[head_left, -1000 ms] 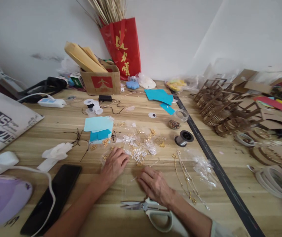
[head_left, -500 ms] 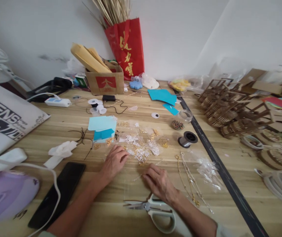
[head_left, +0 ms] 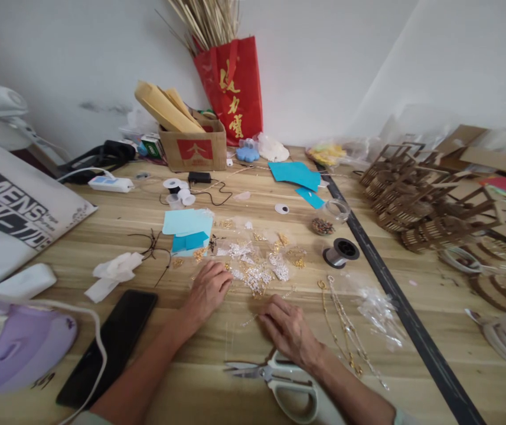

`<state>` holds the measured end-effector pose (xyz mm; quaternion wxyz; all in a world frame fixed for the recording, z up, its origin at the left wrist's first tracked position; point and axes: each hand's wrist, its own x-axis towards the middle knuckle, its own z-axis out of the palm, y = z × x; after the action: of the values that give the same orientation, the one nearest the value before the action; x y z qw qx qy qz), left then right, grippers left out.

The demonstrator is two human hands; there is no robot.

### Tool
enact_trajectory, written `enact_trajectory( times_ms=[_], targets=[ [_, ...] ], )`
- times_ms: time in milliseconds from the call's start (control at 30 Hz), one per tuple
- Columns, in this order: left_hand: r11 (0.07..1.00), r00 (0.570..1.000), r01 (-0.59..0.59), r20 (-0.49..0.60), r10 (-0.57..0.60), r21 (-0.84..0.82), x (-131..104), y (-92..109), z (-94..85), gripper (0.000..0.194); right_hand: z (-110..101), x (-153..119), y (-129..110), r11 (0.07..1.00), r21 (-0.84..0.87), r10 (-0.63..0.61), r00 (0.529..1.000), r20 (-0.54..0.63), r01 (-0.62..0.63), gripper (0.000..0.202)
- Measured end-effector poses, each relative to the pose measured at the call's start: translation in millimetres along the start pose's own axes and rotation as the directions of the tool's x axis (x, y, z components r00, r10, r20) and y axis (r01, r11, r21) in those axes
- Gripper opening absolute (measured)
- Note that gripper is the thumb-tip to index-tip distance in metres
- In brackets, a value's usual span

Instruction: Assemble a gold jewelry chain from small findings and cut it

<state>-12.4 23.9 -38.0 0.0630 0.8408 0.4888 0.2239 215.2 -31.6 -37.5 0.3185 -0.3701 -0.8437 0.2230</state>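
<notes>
My left hand (head_left: 209, 290) rests on the table with its fingers curled together at the near left edge of a pile of small silver charms (head_left: 256, 277). Whatever its fingertips hold is hidden. To the right and nearer me, my right hand (head_left: 289, 328) is closed over a thin silver chain (head_left: 249, 321), whose ends show on both sides of the fingers. Below that hand lie scissors (head_left: 270, 372) with pale handles, blades slightly apart. Small bags of gold charms (head_left: 297, 260) lie behind the pile. Gold and silver necklaces (head_left: 345, 324) are stretched out on the right.
A spool of grey wire (head_left: 340, 252), crumpled clear bags (head_left: 381, 310) and wooden models (head_left: 425, 200) stand on the right. At the left are a black phone (head_left: 108, 348), a purple appliance (head_left: 18, 354) with a white cord, tissue (head_left: 117, 268) and blue cards (head_left: 186, 223).
The whole view has shifted slightly, so things appear a little further right. Both hands keep nearly the same place and pose over the table.
</notes>
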Motion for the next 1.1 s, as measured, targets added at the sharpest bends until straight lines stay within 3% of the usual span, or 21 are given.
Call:
enact_trajectory(
  times_ms=[467,767,933,1100],
  targets=[
    [1.000,0.997,0.020,0.069,-0.020,0.003,0.2,-0.2,-0.5,0.014,-0.1,-0.2,0.2,0.999,0.019,0.024,0.999,0.036,-0.025,0.016],
    [0.985,0.996,0.049,0.079,-0.037,-0.163,3.3,0.6,-2.7,0.013,-0.2,0.5,0.7,0.999,0.035,0.007,1.000,0.022,-0.008,0.017],
    [0.995,0.998,0.056,0.024,-0.054,-0.081,2.3,-2.5,-3.0,0.014,-0.7,1.0,-0.7,1.000,0.021,0.016,1.000,0.015,-0.016,0.016],
    [1.000,0.999,0.004,0.035,-0.004,0.003,-0.1,-2.3,-2.4,0.014,-0.4,0.5,-0.1,1.000,0.008,0.020,0.999,0.026,-0.020,0.017]
  ],
)
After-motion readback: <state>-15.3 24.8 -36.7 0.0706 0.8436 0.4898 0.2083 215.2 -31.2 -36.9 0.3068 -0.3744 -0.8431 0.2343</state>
